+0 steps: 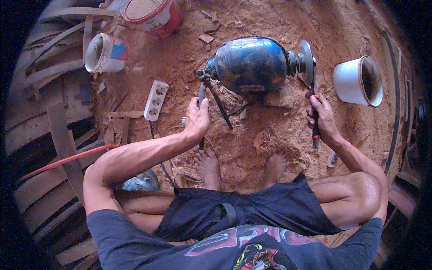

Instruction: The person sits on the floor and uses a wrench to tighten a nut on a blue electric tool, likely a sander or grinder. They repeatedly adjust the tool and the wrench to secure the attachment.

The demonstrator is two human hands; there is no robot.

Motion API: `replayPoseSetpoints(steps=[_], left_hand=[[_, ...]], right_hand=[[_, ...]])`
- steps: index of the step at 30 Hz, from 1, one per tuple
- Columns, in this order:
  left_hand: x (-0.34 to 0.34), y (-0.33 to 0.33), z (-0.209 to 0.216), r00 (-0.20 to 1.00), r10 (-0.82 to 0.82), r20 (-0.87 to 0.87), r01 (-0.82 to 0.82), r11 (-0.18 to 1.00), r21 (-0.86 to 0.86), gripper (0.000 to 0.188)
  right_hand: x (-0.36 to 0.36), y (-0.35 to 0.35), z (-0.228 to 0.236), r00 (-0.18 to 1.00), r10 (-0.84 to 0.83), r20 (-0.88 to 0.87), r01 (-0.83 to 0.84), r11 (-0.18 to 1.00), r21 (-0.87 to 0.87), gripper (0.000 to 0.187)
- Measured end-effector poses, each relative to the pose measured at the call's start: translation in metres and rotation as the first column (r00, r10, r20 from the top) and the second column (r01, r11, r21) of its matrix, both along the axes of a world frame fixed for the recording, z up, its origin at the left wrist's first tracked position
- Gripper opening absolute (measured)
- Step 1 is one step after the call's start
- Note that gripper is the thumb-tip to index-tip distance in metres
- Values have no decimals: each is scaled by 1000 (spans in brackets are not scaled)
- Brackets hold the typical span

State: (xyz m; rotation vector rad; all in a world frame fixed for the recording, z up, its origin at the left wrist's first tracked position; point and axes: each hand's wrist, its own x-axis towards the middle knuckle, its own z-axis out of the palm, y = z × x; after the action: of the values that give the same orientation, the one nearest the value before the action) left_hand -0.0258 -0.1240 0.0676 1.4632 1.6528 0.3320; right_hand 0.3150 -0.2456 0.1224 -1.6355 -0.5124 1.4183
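Note:
A scuffed blue electric motor [252, 63] lies on its side on the sawdust-covered ground before me. At its right end a shaft carries a round metal disc [307, 58]. My right hand [323, 116] is closed around the handle of a wrench [316, 130] with black and orange grips, whose upper end reaches the disc. On the left, my left hand [197, 119] grips a slim dark metal bar [202, 92]. The bar's top meets the motor's left end; I cannot make out how they join. A dark rod [222, 110] slants down from that same end.
A white power strip [156, 101] lies left of the motor. Farther off stand a small bucket [105, 54] and a red bucket [157, 22] filled with pale material. A white bucket [351, 82] tilts at the right. Curved wood pieces [63, 130] are piled along the left.

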Motion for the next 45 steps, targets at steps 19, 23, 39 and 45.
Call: replayPoseSetpoints(steps=[19,23,39,45], left_hand=[[14,16,29,997,-56,56,61,995,-81,28],[19,3,29,997,-59,53,59,998,-10,27],[11,-10,-28,962,-149,229,137,988,69,47],[0,-1,-66,897,-9,443,142,953,-267,36]], right_hand=[[1,0,7,1000,-5,-11,4,999,-49,23],[1,-1,4,1000,-3,9,3,1000,-16,23],[-1,0,8,1000,-7,3,7,999,-50,23],[-4,1,5,999,-29,-22,28,998,-59,23]])
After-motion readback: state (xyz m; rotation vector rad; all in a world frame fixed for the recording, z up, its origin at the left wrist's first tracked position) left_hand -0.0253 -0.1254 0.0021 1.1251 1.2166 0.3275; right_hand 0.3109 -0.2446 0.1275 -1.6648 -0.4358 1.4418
